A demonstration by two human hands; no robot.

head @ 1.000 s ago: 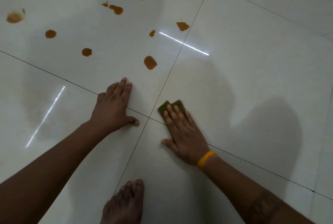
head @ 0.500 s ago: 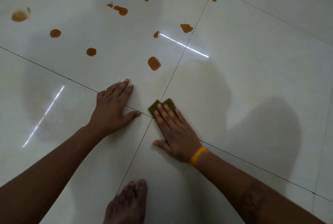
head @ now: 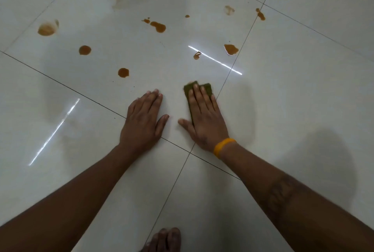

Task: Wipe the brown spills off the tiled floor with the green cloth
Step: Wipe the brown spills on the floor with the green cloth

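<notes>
Cloth [head: 199,89] has slid forward across the grout cross [head: 190,153] in the last second, and the brown drop that sat just ahead of it a second ago no longer shows; I read that spill as wiped. My right hand [head: 204,119] lies flat on the green cloth, fingers [head: 197,94] straight and close together, pressing rather than gripping. Left hand [head: 142,122] is spread flat on the tiled floor [head: 293,99], just left of the cross, holding nothing. Brown spills [head: 123,72] remain scattered beyond the cross, so most of the job is left; nearest targets sit ahead of the cloth.
</notes>
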